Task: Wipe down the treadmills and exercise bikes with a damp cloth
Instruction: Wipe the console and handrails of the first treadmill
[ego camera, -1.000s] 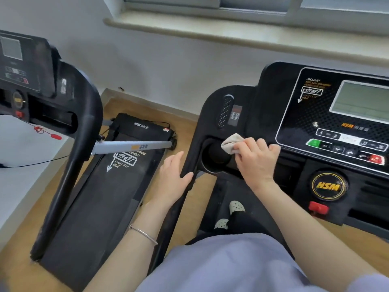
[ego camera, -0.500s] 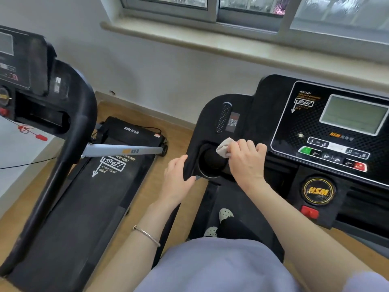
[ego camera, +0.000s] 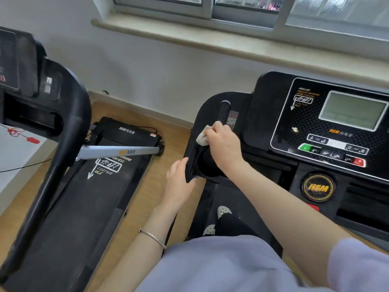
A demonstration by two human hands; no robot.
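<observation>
left hand (ego camera: 179,183): fingers straight | right hand (ego camera: 224,143): fingers curled, seemingly pinching

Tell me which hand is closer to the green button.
Right. The right hand, gripping the cloth, is left of the green button; the left hand rests farther left, on the handrail edge.

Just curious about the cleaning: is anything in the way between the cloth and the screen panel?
Nothing visible. The right hand holds the cloth on the treadmill arm above the cup holder; only bare black plastic lies between it and the panel. The left hand rests aside.
</observation>
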